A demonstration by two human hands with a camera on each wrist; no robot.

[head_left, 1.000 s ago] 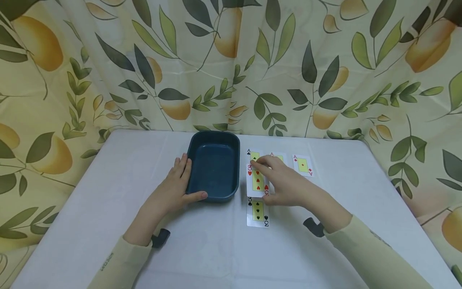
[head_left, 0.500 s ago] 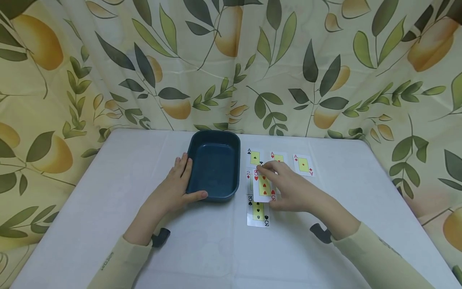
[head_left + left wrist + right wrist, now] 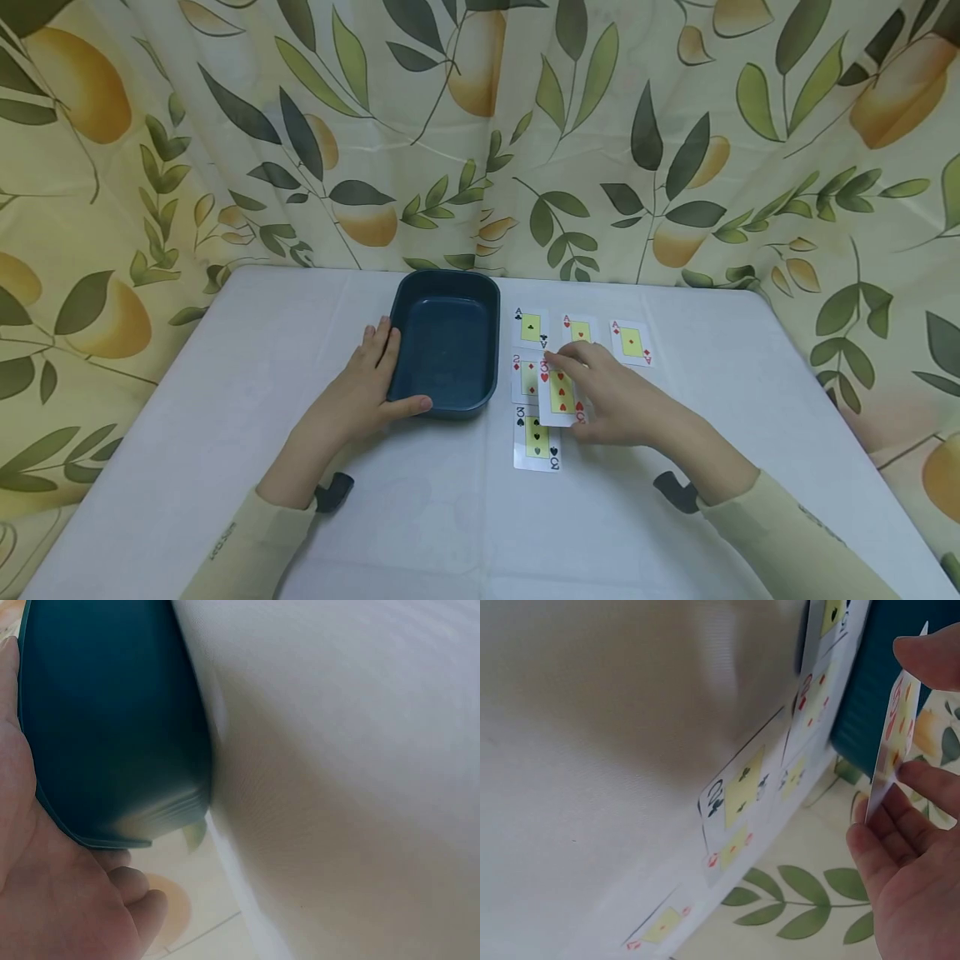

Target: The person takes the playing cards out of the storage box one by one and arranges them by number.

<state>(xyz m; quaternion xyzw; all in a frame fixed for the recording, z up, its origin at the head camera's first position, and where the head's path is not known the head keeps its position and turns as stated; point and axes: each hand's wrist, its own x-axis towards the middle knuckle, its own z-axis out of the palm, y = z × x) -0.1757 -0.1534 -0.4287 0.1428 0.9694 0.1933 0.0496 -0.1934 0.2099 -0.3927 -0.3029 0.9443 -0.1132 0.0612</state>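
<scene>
— What do my right fingers [image 3: 922, 784] have?

— I pinch the three of hearts [image 3: 561, 392] with my right hand [image 3: 611, 398]: thumb on one long edge, fingertips on the other. In the wrist view the card is lifted off the table [image 3: 225, 392], its face turned away from my palm.

— Where does it sit among the others?

— It hangs just right of the two of diamonds [image 3: 526, 377], overlapping its right edge, and just far of the three of spades [image 3: 537, 438]. Beyond my fingertips lie the ace of clubs [image 3: 529, 327], the ace of hearts [image 3: 578, 330] and, further right, the ace of diamonds [image 3: 631, 342].

— And the left?

— My left hand [image 3: 365, 393] rests against the near left corner of the dark blue tray [image 3: 448, 343], fingers straight along its left wall, thumb on the near rim. The tray stands just left of the cards.
</scene>
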